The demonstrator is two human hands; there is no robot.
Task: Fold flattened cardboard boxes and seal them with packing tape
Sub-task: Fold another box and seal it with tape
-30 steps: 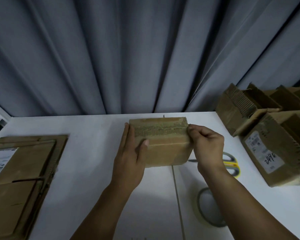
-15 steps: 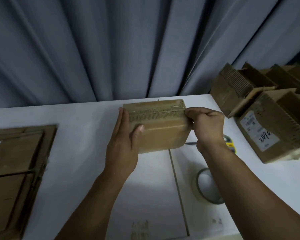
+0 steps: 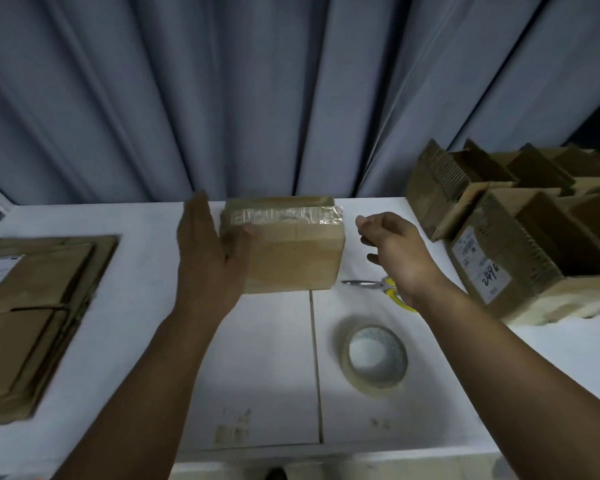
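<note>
One hand — the right hand [image 3: 392, 244] — has left the taped box [image 3: 291, 261].

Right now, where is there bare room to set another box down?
Bare tabletop lies between the flattened cardboard stack and the left hand, and near the front edge left of the tape roll. The right side is crowded: scissors, tape roll, folded boxes.

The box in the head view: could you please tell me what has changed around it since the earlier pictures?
The right hand let go of the box at its right end and drew away rightward; it hovers apart, holding nothing. The left hand stays flat against the box's left side. The box, scissors and tape roll have not moved.
</note>
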